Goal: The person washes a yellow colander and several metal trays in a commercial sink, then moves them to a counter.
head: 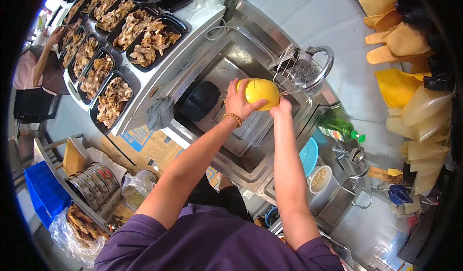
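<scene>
A round, glossy yellow object (262, 92) with a row of short dark lines on its side is held above the stainless-steel sink (249, 173); I cannot tell if it is a melon or a plastic vessel. My left hand (238, 103), with a beaded bracelet at the wrist, spreads around its left side. At its lower right edge my right hand (283, 106) grips it, the fingers mostly hidden. Under my hands, a clear plastic container (249, 130) lies in the basin. A black container (200, 100) rests to its left.
Black trays of cooked meat (153, 43) fill the white counter at left, with a grey cloth (160, 114) over its edge. A wire rack with a steel scrubber (305, 76) sits behind the sink. Green detergent bottle (336, 128) stands right. Another person's arm (41, 61) shows far left.
</scene>
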Available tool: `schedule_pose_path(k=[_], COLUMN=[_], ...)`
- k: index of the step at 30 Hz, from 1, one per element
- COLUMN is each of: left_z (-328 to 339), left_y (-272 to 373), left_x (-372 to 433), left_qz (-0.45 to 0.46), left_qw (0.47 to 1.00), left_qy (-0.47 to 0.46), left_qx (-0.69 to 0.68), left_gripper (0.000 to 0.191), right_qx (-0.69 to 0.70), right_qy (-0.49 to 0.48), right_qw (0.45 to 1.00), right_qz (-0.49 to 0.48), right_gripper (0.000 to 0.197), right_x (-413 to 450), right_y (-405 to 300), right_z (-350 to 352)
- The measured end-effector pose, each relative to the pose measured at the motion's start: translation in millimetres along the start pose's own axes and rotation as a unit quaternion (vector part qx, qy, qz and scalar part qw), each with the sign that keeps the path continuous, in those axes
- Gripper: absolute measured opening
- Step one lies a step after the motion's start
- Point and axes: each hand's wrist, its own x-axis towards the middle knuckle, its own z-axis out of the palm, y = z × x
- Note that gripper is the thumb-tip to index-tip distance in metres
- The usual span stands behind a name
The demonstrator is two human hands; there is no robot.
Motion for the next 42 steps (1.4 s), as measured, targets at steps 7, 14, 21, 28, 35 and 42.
schedule_pose_path(k=[7, 14, 21, 28, 35, 42], left_z=[31.1, 25.2, 38.0, 41.5, 56.6, 42.0], left_y=[-34.1, -83.9, -52.6, -95.1, -123.7, -62.6], left_x=[11.3, 30.5, 33.6, 18.6, -39.7, -67.4], left_qz=[-0.076, -0.201, -0.406, -0.383, -0.378, -0.350], left_qw=[0.979, 0.970, 0.709, 0.834, 0.851, 0.840], left_qy=[0.068, -0.115, -0.166, -0.142, -0.309, -0.285], left_qx=[-0.178, -0.074, -0.552, -0.371, -0.192, -0.300], left_gripper=[0.044, 0.042, 0.031, 0.040, 0.052, 0.058], right_qx=[0.062, 0.099, 0.134, 0.042, -0.012, -0.422], right_qy=[-0.035, -0.007, -0.011, 0.083, 0.185, 0.291], right_qw=[0.997, 0.995, 0.991, 0.992, 0.945, 0.710], right_qz=[0.017, 0.025, 0.015, -0.083, -0.268, -0.482], right_gripper=[0.047, 0.040, 0.041, 0.039, 0.040, 0.050], right_x=[-40.9, -84.6, -75.6, -109.0, -123.6, -140.8], right_y=[8.8, 21.7, 30.7, 24.3, 37.0, 40.9], right_z=[-37.5, -68.6, -100.4, -123.1, -161.0, -139.7])
